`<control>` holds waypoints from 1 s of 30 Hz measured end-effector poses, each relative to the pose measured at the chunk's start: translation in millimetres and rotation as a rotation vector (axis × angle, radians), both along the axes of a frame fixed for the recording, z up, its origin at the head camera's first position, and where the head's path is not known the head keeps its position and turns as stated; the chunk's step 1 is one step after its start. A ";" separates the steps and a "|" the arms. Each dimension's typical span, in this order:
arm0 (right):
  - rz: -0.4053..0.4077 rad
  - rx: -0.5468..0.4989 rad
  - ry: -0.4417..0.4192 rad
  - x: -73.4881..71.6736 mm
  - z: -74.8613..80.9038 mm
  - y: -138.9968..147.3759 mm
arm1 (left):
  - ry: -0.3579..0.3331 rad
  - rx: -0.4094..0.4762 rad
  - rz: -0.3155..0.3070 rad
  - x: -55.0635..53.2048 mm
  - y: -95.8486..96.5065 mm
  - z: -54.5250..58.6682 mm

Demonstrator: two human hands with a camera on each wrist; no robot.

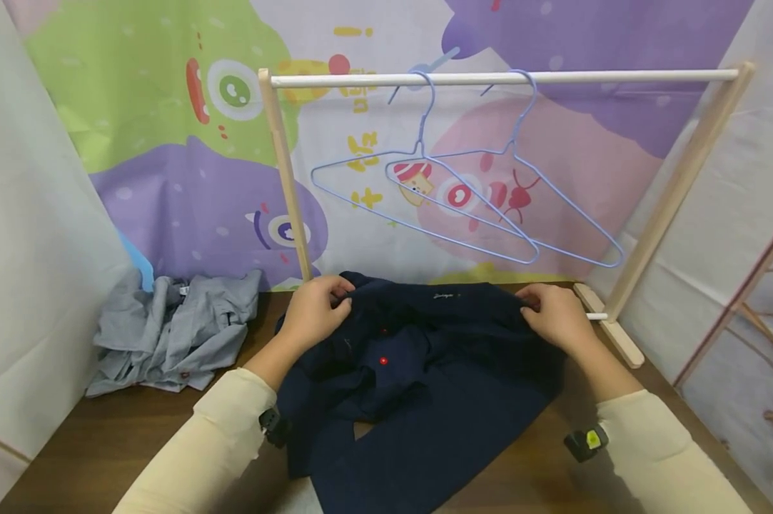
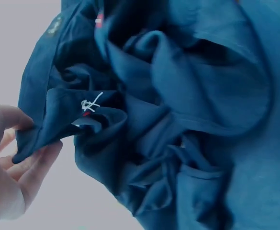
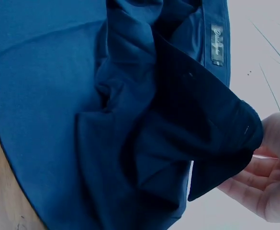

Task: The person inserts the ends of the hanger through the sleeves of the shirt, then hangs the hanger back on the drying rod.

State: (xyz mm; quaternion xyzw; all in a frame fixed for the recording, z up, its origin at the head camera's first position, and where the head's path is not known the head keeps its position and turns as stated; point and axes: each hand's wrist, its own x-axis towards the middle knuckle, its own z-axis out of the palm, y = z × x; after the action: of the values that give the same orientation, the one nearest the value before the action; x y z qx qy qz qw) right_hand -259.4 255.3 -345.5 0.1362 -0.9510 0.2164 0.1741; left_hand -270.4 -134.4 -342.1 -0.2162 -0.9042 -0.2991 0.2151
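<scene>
The left hand (image 1: pixel 315 307) pinches one corner of the dark navy garment's (image 1: pixel 463 385) upper band, thumb and bent fingers closed tightly over the cloth. The right hand (image 1: pixel 556 314) does the same at the opposite corner, its fingers curled around the fabric edge. Between the two hands, the band stretches across, bearing a small label (image 3: pixel 217 45); the body of the garment drops toward the person in loose folds, with a red button (image 1: pixel 383 361) showing in the middle. It lies in front of the person, over the brown wood-grained surface (image 1: pixel 521 478), and runs past the lower edge of the head view.

To the left on that surface, a gray garment (image 1: pixel 174 328) lies crumpled, well apart from the left hand. Behind the navy garment stands a rack with pale wooden posts and a white rod (image 1: pixel 617 77), where two blue wire hangers (image 1: pixel 420 147) hang, overlapping. A cartoon-printed backdrop (image 1: pixel 193 193) covers the rear, with pale sheets (image 1: pixel 33 214) at either side.
</scene>
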 end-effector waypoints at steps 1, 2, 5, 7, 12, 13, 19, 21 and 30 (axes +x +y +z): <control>0.005 -0.005 -0.002 -0.3 0.6 -0.6 | 0.005 0.011 0.001 -0.1 0.0 3.3; 0.009 -0.008 -0.006 -0.6 0.6 -1.2 | 0.010 0.020 0.001 0.0 0.3 6.5; 0.019 -0.015 -0.026 -0.9 -2.7 -3.3 | 0.026 0.035 -0.010 -1.4 0.9 14.8; 0.022 -0.020 -0.040 -0.8 -7.6 -3.8 | 0.036 0.036 -0.024 -2.7 2.2 20.2; 0.031 -0.034 -0.059 2.1 -21.6 -4.9 | 0.070 0.011 -0.039 -6.6 6.8 35.0; 0.031 -0.036 -0.060 3.1 -23.6 -5.2 | 0.077 0.002 -0.039 -7.4 7.6 38.1; 0.030 -0.087 -0.034 13.0 -24.5 -6.2 | 0.090 -0.032 -0.060 -11.6 12.3 54.5; 0.035 -0.103 -0.017 17.1 -20.0 -5.8 | 0.087 -0.036 -0.066 -12.6 13.4 58.5; 0.043 -0.095 0.047 41.9 18.3 -1.2 | 0.075 -0.078 -0.063 -11.9 16.5 71.9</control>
State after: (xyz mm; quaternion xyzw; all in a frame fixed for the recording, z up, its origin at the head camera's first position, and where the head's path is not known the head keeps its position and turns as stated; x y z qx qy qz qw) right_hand -217.5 254.1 -327.2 0.1532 -0.9321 0.2617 0.1981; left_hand -282.3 -117.9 -270.3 -0.2640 -0.8991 -0.2620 0.2308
